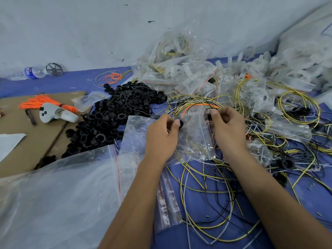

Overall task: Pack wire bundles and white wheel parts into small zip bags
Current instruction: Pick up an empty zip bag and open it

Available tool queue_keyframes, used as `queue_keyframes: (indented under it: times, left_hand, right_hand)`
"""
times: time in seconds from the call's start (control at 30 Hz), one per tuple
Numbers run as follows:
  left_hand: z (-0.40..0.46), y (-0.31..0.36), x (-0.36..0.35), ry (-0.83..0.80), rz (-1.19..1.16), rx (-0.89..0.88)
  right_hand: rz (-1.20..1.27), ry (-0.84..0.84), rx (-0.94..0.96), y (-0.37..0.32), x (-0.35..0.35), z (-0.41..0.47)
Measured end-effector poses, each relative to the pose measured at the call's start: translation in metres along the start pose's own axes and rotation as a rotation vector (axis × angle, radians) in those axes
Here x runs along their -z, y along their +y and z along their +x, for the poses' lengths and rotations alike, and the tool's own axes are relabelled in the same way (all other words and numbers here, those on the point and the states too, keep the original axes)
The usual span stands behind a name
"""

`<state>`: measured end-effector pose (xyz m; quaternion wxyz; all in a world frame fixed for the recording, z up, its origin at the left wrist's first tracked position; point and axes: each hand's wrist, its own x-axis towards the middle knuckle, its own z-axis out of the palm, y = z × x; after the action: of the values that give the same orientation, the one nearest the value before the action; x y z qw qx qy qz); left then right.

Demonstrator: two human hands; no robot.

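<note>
Both hands curled: left hand (162, 131) & right hand (227, 125) pinch zip bag (195, 133).

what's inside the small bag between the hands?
The small bag shows an orange tie near its mouth and thin wire loops lower down. Glare and hands hide the rest.

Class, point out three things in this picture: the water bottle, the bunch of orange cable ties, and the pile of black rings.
water bottle (33, 72), head view, on its blue label.
orange cable ties (38, 102), head view, mid-bunch.
black rings (115, 112), head view, centre of the pile.
</note>
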<state>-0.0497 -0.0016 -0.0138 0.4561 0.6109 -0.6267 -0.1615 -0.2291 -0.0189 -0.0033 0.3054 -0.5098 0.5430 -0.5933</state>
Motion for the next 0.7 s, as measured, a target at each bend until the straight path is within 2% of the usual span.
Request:
queue_keyframes:
  times: [0.1, 0.2, 0.43, 0.5, 0.57, 0.63, 0.7]
  left_hand:
    - [-0.001, 0.003, -0.001, 0.0, 0.012, -0.067]
    - [0.0, 0.0, -0.003, 0.015, 0.093, -0.046]
    - [0.001, 0.0, -0.004, -0.031, 0.162, -0.083]
    - [0.0, 0.007, -0.004, 0.035, 0.024, -0.023]
    - [-0.001, 0.018, -0.004, 0.087, -0.251, 0.059]
    - [-0.002, 0.028, -0.003, 0.083, -0.468, 0.093]
    - [-0.004, 0.034, -0.003, 0.022, -0.534, 0.064]
  right_hand:
    - [-0.172, -0.011, 0.144, -0.001, 0.0, -0.003]
    - [-0.312, -0.076, 0.295, -0.001, -0.005, -0.005]
    - [-0.281, -0.024, 0.39, -0.008, -0.003, -0.009]
    - [-0.278, -0.044, 0.484, -0.011, 0.0, -0.009]
    - [-0.288, -0.166, 0.585, -0.014, 0.001, -0.009]
    - [-0.335, -0.285, 0.687, -0.016, 0.001, -0.009]
    - [-0.357, -0.301, 0.75, -0.016, 0.0, -0.008]
